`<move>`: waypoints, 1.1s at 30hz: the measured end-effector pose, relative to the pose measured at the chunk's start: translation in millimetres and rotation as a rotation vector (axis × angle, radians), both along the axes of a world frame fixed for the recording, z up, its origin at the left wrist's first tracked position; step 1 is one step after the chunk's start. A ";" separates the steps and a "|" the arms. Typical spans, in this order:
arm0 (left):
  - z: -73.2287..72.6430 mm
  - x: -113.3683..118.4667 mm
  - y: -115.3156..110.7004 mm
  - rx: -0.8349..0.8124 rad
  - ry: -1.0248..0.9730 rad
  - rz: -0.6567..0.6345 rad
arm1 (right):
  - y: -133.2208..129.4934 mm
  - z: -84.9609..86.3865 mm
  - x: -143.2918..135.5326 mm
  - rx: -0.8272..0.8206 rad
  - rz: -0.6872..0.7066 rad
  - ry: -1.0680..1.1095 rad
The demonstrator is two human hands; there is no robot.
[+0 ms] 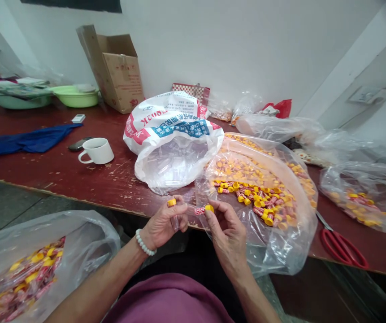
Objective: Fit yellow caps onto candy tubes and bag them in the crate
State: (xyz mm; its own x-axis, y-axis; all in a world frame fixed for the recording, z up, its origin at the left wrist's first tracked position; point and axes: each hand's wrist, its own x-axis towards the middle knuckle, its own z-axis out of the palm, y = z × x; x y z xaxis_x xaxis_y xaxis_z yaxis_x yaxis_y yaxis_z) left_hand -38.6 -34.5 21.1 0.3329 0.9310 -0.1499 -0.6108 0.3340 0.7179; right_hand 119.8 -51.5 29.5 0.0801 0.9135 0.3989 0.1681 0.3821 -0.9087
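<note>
My left hand, with a beaded bracelet at the wrist, is closed on a clear tube with a yellow cap. Another clear tube lies between my hands, its left end at my left fingers. My right hand pinches a yellow cap with a red-and-white patterned piece that points into that tube. Beyond my hands, a white printed sack gapes open with clear tubes inside. To its right, a clear bag holds many yellow-capped red-and-white pieces.
At lower left a large plastic bag holds capped tubes. Red scissors lie by the right front edge. A white mug, blue cloth, cardboard box and green basin stand left; another bag lies right.
</note>
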 end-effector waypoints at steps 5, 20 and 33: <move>-3.4 2.2 -13.3 0.058 0.120 -0.187 | 2.9 3.1 4.6 -0.075 0.046 -0.014; -5.7 10.3 -12.5 -0.089 0.073 -0.118 | -0.7 -7.9 -3.1 0.206 0.063 -0.584; 11.3 -138.2 -68.0 -0.180 0.707 0.642 | 58.1 -18.6 37.3 -0.049 -0.033 -0.445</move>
State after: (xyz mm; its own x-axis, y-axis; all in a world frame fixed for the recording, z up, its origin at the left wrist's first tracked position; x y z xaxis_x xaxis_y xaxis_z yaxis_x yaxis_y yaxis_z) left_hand -176.8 -102.5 32.3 -0.4525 0.8474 -0.2778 -0.1620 0.2282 0.9600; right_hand 157.1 6.6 10.9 -0.0601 0.9321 0.3572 0.5580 0.3281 -0.7622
